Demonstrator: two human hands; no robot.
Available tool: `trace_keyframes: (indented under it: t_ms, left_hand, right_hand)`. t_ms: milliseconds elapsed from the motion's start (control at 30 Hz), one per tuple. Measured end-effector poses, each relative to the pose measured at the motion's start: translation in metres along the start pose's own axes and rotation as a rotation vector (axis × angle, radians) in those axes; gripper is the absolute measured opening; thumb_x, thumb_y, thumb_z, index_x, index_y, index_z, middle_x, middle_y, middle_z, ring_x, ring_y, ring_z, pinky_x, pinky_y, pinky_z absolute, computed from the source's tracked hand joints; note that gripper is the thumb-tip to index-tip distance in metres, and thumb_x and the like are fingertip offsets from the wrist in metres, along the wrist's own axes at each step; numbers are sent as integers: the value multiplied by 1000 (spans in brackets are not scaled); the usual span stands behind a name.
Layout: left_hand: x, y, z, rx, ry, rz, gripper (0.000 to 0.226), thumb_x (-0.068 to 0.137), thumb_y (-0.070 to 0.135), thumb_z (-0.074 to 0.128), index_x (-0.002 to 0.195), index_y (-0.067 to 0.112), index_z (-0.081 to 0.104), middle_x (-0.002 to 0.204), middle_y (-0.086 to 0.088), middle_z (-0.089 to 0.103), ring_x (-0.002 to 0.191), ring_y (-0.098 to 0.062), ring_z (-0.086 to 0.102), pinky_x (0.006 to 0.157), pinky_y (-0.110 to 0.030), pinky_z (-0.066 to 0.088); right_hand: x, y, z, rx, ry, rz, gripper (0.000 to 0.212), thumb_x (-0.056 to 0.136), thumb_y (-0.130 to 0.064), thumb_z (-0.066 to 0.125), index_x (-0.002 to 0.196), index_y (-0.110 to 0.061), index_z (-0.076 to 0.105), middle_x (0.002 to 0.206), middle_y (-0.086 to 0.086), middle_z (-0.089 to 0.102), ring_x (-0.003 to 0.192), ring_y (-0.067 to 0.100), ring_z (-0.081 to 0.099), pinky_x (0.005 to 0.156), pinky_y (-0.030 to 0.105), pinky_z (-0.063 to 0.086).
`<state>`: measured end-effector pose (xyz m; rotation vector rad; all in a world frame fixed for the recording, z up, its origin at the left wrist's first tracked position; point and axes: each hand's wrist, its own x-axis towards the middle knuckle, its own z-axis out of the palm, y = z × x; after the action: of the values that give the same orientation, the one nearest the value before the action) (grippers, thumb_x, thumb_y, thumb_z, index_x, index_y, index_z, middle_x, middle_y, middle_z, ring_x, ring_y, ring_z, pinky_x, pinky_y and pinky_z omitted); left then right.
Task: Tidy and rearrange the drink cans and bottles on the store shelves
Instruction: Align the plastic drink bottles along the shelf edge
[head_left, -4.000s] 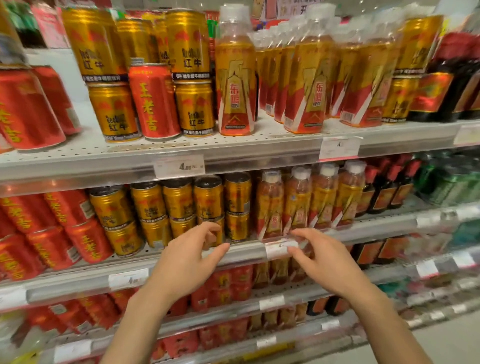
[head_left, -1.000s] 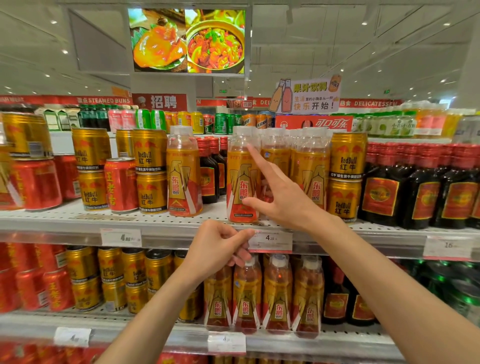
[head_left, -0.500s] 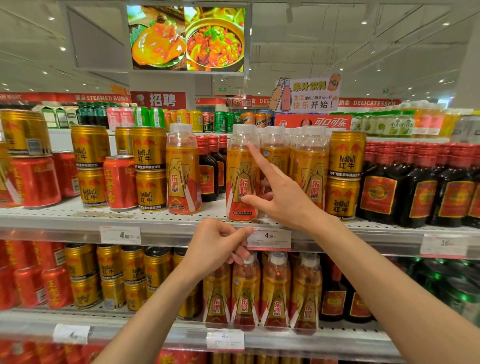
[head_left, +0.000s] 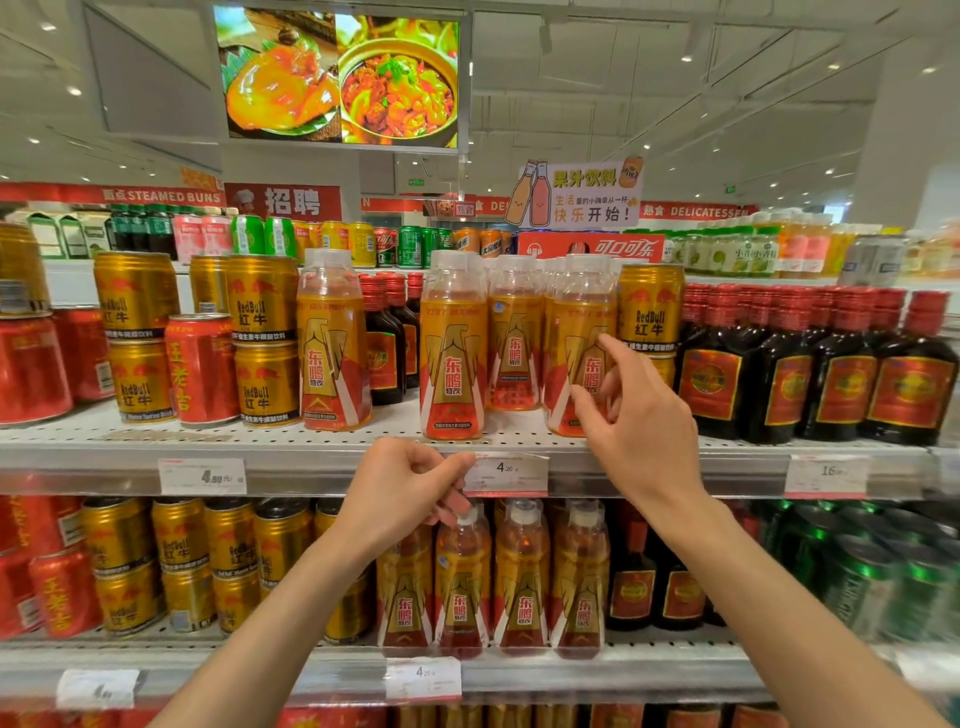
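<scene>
On the upper shelf stand orange energy-drink bottles with white caps: one alone at the left, one in the middle, and a group at the right. My right hand is open, fingers spread, right in front of the rightmost front bottle; contact is unclear. My left hand is curled below the shelf edge, its thumb and fingers pinching the left end of a price tag. Gold cans and a red can stand to the left.
Dark bottles with red caps fill the upper shelf's right side, and a few stand behind the gap. The lower shelf carries gold cans, more orange bottles and green cans. A cardboard drinks sign stands above.
My right hand has moved right, from the middle orange bottle to the rightmost front one. My left hand stays at the price tag.
</scene>
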<state>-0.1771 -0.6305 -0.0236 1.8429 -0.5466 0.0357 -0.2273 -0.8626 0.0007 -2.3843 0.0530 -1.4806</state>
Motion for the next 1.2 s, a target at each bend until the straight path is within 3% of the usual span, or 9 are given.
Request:
trace_keyframes:
  t_ms: [233, 567, 1000, 1100, 1200]
  left_hand:
    - [2, -1, -1, -3, -9, 3, 40, 95, 34, 70, 79, -2, 76, 65, -14, 77, 68, -40, 76, 50, -24, 53]
    - [4, -4, -1, 2, -18, 12, 43, 94, 35, 71, 77, -4, 75, 65, -15, 77, 58, -29, 74, 50, -24, 53]
    - [0, -3, 0, 7, 2, 23, 42, 94, 35, 72, 77, -4, 75, 64, -14, 77, 64, -37, 76, 49, -23, 53]
    - [-1, -1, 0, 8, 5, 21, 42, 94, 36, 72, 77, -3, 76, 64, -13, 77, 64, -36, 76, 49, -24, 52]
    - [-1, -1, 0, 12, 7, 21, 42, 93, 37, 72, 77, -2, 76, 64, -13, 77, 63, -35, 76, 49, -23, 52]
  right_hand:
    - [-17, 7, 15, -92, -16, 110, 78, 92, -46, 66, 154, -9, 35, 94, -7, 43, 75, 9, 47, 61, 25, 38]
    - [-15, 0, 20, 0, 33, 199, 77, 87, -52, 70, 147, -12, 43, 100, -2, 54, 77, 12, 54, 67, 32, 51]
    - [-17, -2, 22, 27, 36, 208, 76, 89, -52, 68, 148, -13, 40, 108, 3, 61, 93, 19, 63, 78, 37, 55]
    - [-17, 1, 16, 44, 4, 203, 70, 91, -49, 67, 147, -16, 42, 102, 0, 60, 84, 15, 61, 76, 38, 56]
    - [-19, 10, 2, 45, 25, 131, 49, 93, -41, 66, 133, -17, 53, 95, -6, 54, 76, 11, 55, 70, 34, 54]
